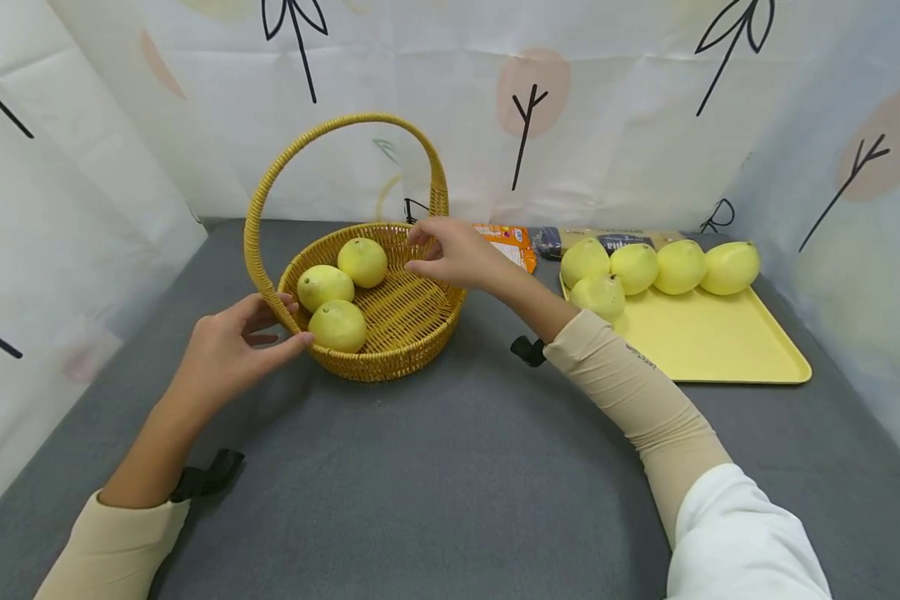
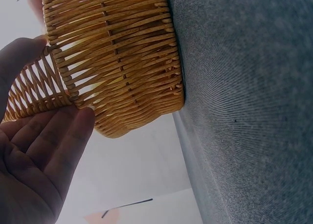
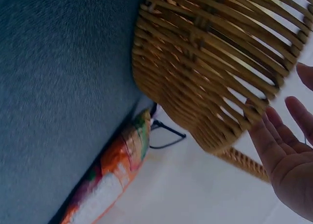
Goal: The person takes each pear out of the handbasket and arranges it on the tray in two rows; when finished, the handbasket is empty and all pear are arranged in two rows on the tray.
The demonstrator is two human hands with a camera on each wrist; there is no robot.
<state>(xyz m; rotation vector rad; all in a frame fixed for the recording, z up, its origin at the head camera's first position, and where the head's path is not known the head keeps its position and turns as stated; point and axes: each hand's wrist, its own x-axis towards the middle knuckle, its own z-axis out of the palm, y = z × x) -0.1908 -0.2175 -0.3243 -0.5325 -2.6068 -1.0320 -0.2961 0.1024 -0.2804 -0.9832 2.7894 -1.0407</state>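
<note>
A golden woven basket (image 1: 378, 364) with a tall arched handle stands on the grey table. Three round yellow-green fruits (image 1: 337, 326) lie on its left side. My left hand (image 1: 225, 350) grips the basket where the handle meets the left rim; in the left wrist view its thumb and fingers (image 2: 61, 145) lie on either side of the handle's base. Over the right rim, my right hand (image 1: 457, 252) has loosely bent fingers and holds nothing. The right wrist view shows that hand (image 3: 293, 170) close by the rim, thumb apart; contact with the weave is unclear.
To the right, a yellow tray (image 1: 727, 342) carries several similar fruits (image 1: 680, 267). Behind lie an orange packet (image 1: 510, 242) and a dark and tan package (image 1: 622, 238). White patterned cloth (image 1: 622, 108) hangs at the back and both sides of the table (image 1: 420, 492).
</note>
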